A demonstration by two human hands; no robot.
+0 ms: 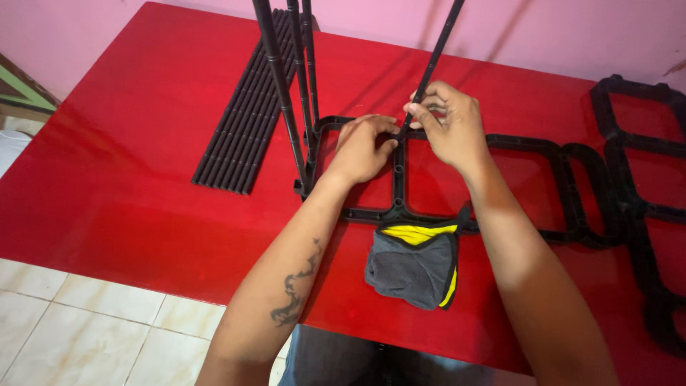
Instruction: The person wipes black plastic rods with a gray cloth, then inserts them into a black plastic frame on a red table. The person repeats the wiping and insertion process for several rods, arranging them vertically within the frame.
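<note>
Rod (433, 56) in right hand (449, 127) grip

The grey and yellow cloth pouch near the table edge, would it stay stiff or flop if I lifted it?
The pouch is probably floppy: it lies rumpled and sagging. Likely light, being thin fabric. It should not roll, lying flat.

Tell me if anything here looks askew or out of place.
The rod pinched by the right hand leans at a slant, unlike the straighter rods beside it. A grey and yellow cloth lies crumpled over the black frame edge.
</note>
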